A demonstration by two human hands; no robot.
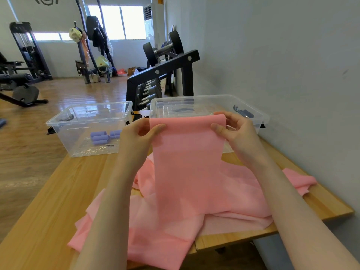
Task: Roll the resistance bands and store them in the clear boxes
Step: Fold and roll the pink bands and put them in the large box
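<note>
Fingers [158, 128] of both hands are being pinched closed on the pink band [187, 162] top edge, at 12 o'clock, tensioned for rolling.

Two clear boxes [88, 121] [251, 112] sit side by side on the table [48, 201], bands [194, 201] heaped before them.

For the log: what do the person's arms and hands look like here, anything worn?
Both forearms are bare up to the frame edge, with no sleeves in view. The left hand and right hand wear no gloves, and no rings, watch or wristband show. The fingernails look short and unpainted.
</note>
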